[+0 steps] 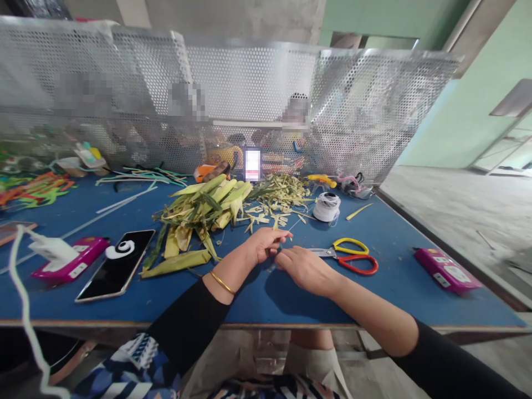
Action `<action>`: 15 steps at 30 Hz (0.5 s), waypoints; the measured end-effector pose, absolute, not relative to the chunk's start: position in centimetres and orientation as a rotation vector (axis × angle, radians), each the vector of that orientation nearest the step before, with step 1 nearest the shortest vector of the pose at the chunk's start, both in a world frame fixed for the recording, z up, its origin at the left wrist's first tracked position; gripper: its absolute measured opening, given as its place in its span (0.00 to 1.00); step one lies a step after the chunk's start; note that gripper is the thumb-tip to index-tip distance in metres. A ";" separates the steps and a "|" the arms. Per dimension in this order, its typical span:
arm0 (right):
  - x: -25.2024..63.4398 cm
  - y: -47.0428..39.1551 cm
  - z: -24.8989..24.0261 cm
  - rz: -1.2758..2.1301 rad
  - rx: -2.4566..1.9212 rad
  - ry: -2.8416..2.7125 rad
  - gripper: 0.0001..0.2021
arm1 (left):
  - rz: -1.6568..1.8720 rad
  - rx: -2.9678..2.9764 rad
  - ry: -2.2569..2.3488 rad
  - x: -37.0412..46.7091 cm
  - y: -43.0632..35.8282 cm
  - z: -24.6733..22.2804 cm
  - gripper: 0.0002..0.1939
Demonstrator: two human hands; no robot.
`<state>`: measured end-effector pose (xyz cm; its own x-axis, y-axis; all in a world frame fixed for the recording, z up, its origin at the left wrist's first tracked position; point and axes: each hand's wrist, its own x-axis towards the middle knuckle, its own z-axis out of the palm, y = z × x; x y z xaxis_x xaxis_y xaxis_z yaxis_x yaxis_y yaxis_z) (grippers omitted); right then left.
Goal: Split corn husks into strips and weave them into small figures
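My left hand, with a gold bangle at the wrist, is over the middle of the blue table, its fingers bent around something small and pale. Close beside it, my right hand has its fingers pressed together; what they hold is hidden. A thin white thread seems to run from the hands toward a white spool. Scissors with one yellow and one red handle lie just right of my right hand. Green and yellow husks are heaped left of and beyond my hands, with cut husk pieces behind them.
A phone and a pink pack under a white charger lie at the left. Another pink pack is at the right. A perforated metal screen stands along the back, with people behind it.
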<state>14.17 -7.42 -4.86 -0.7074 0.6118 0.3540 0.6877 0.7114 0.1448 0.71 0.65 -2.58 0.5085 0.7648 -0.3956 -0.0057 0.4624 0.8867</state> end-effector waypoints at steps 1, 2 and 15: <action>14.8 -7.1 -4.2 -0.350 -1.077 -2.586 0.10 | 0.595 0.997 0.964 0.7 0.7 -2.5 0.09; 15.6 -6.6 -3.3 -0.339 -1.191 -2.474 0.11 | 0.624 1.011 1.002 0.7 0.7 -2.5 0.09; 25.4 3.6 1.5 -0.165 -2.463 -1.713 0.31 | 0.680 1.118 1.128 0.6 1.1 -2.2 0.09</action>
